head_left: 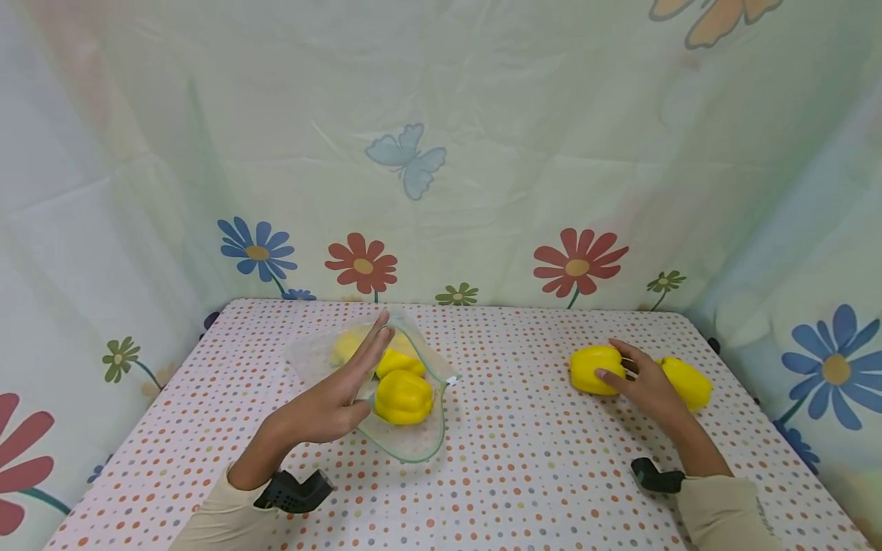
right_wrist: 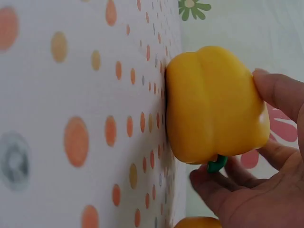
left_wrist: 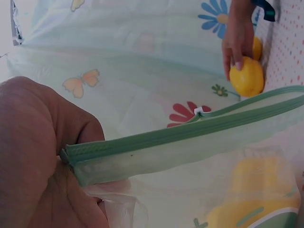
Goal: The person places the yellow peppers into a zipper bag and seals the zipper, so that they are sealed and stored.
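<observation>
On the left of the table in the head view lies a translucent zipper bag (head_left: pixel 313 356) with a green zip edge, its mouth gaping. Yellow bell peppers (head_left: pixel 403 399) are inside, one seen blurred through the plastic. My left hand (head_left: pixel 324 405) pinches the bag's rim; the left wrist view shows the corner of the green zip (left_wrist: pixel 137 142) between thumb and fingers. My right hand (head_left: pixel 648 390) grips a yellow bell pepper (head_left: pixel 592 370) at its stem end, thumb on one side. That pepper (right_wrist: pixel 213 104) rests against the tabletop, its green stem towards the palm.
Another yellow pepper (head_left: pixel 691 384) lies just right of the right hand, partly covered by it. A white slider (head_left: pixel 451 379) sits on the zip. The table has a dotted cloth (head_left: pixel 510 459); a flowered curtain (head_left: pixel 482 191) hangs behind and at both sides.
</observation>
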`<action>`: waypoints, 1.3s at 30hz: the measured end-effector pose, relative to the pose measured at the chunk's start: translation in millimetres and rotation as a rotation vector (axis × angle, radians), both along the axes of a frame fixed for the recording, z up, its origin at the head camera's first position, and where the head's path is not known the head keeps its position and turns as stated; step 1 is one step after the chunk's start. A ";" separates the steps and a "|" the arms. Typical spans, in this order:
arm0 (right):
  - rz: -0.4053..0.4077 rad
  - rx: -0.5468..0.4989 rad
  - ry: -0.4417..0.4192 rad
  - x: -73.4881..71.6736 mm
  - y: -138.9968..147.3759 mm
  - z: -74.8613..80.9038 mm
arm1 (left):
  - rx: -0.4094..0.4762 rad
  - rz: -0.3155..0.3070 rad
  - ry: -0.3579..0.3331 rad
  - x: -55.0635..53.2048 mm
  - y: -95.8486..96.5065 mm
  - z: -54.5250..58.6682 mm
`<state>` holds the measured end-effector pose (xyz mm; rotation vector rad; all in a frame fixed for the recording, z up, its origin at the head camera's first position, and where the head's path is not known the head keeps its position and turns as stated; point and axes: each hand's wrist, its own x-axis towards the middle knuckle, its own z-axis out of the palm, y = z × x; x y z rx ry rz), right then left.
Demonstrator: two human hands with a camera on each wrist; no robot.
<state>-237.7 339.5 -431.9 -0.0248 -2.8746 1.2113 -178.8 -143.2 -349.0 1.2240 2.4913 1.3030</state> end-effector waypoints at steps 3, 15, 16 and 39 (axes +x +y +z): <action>-0.009 -0.021 -0.043 2.7 -5.6 3.3 | 0.002 -0.002 0.001 -0.2 0.1 0.1; -0.001 -0.006 -0.013 -8.3 7.1 -17.0 | 0.010 -0.012 -0.011 -0.2 -1.1 -1.1; -0.003 -0.005 -0.023 -5.6 3.6 -12.6 | 0.008 -0.013 -0.009 -0.2 -1.2 -1.3; 0.027 -0.042 0.062 -24.5 -13.5 -33.3 | -0.003 -0.009 -0.004 -0.7 -0.6 -1.1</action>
